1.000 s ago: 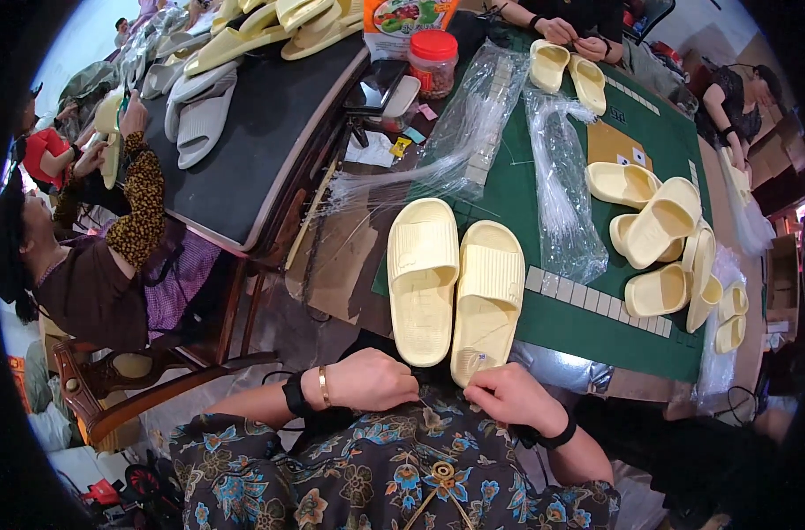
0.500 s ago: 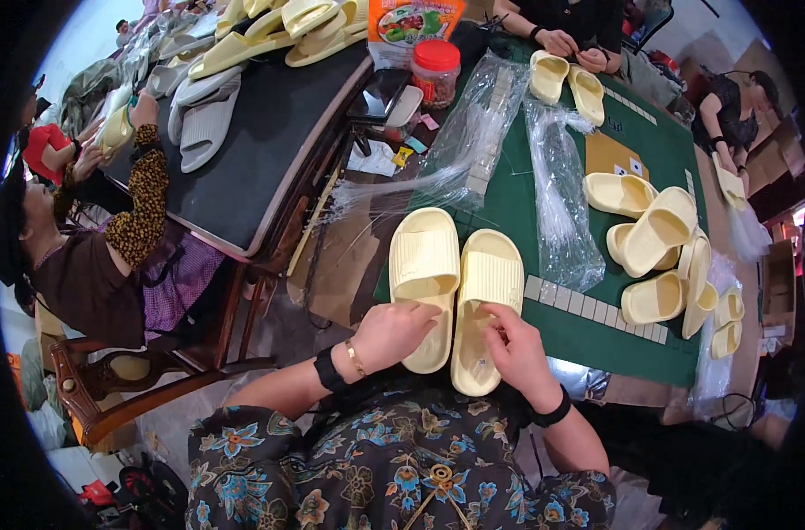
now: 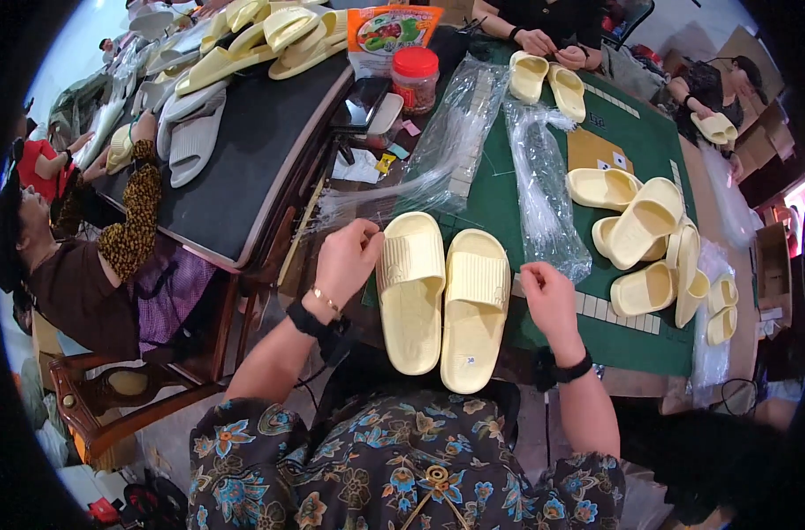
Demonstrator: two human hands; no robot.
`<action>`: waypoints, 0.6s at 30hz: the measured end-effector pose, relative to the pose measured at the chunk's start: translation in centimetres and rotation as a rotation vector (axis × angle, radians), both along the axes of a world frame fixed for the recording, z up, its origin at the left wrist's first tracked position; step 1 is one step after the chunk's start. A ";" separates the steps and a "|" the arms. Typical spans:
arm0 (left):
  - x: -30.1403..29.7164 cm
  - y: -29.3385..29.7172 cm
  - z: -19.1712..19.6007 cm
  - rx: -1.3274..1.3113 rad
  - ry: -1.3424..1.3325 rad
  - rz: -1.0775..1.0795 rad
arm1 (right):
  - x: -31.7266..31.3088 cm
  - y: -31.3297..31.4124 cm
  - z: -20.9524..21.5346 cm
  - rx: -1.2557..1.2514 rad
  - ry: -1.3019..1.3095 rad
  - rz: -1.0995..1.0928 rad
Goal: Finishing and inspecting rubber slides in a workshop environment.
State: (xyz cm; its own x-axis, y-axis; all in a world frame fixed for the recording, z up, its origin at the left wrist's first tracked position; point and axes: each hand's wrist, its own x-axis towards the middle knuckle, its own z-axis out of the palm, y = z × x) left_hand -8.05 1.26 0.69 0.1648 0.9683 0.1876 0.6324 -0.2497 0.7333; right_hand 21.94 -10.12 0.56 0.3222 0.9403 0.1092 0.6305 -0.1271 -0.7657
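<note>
Two yellow slippers (image 3: 442, 300) lie between both hands (image 3: 447, 283).

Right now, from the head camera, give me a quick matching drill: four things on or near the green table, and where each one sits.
Things:
1. pair of pale yellow slides
2. red-lidded jar
3. heap of yellow slides
4. clear plastic bag

Places:
A. far end of the table, beside a printed snack packet
B. between the left hand and the right hand, at the near edge
C. on the green mat, just beyond the right hand
D. right side of the mat

Pairs: 1-B, 2-A, 3-D, 4-C
</note>
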 end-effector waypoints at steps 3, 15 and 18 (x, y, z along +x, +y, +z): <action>0.3 2.2 -0.6 -0.064 0.093 -0.008 | 0.3 2.8 -0.2 -0.145 -0.101 0.020; 2.2 4.1 -2.0 0.006 0.301 -0.033 | 0.0 6.4 -2.0 -0.242 -0.267 -0.022; 2.6 3.1 -1.8 0.147 0.180 -0.079 | -0.6 6.1 -1.2 -0.108 -0.101 -0.028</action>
